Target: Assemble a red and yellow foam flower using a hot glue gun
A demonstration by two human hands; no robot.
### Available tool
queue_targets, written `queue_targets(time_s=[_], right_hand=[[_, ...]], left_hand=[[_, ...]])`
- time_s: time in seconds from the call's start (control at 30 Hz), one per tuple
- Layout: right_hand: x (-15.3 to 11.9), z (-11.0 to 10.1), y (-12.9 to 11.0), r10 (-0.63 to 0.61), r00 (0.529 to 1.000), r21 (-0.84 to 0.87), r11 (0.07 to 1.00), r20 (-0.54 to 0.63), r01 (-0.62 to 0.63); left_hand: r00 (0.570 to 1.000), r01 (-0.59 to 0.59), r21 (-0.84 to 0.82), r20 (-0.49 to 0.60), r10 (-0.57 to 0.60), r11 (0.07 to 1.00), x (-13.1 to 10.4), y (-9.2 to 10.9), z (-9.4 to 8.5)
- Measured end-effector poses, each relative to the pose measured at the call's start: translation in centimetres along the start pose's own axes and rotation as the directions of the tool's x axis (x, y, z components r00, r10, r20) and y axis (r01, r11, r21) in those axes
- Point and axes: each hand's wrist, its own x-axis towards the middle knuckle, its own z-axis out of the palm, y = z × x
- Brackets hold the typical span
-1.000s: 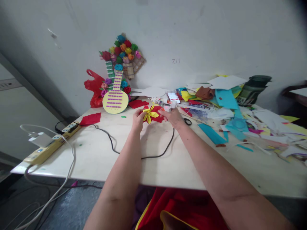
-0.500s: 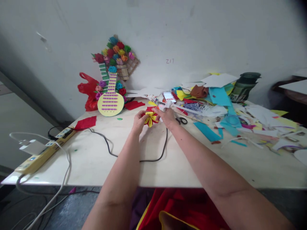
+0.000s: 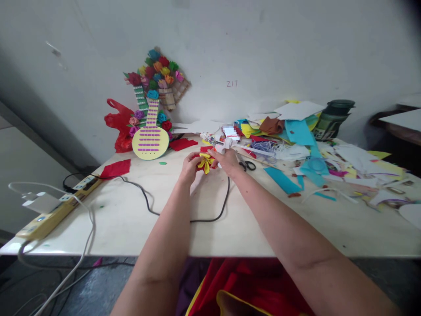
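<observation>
Over the middle of the table, my left hand pinches a yellow and red paper flower by its left side. The yellow petals face up over red ones. My right hand closes around a white glue gun, whose body is mostly hidden by the fingers. A long white stick points out to the right behind it, and a black cord hangs below. The right fingertips are close to the flower's right edge; whether they touch it I cannot tell. Black-handled scissors lie just right of my right hand.
A yellow power strip with a white charger lies at left. Behind stand a yellow paper lute, paper flowers and a red plastic bag. Blue paper strips, paper scraps and a dark green jar fill the right side.
The view has shifted slightly. Both hands stay around the flower, which has barely turned; the grip looks the same.
</observation>
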Motion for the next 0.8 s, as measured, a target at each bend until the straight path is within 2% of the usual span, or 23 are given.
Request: queue_targets(time_s=[0.17,0.43,0.63,0.8], right_hand=[[0.08,0.02,0.19,0.002,1.000,0.004,1.000,-0.005,-0.002],[0.05,0.03,0.15,0.000,1.000,0.038,0.999,-0.021,0.001],[0.14,-0.04,0.03,-0.009,0.999,0.056,0.998,-0.048,0.011],[0.66,-0.31,0.37,-0.010,0.990,0.046,0.999,-0.139,0.017]], left_hand=[[0.999,0.035,-0.073,0.044,-0.032,0.997,-0.15,0.35,-0.04],[0.998,0.057,-0.061,-0.014,-0.058,0.997,0.09,0.22,-0.21],[0.999,0.053,-0.066,0.009,-0.052,0.996,0.10,0.22,-0.54],[0.998,0.035,-0.060,0.058,-0.031,0.998,0.02,0.30,-0.86]])
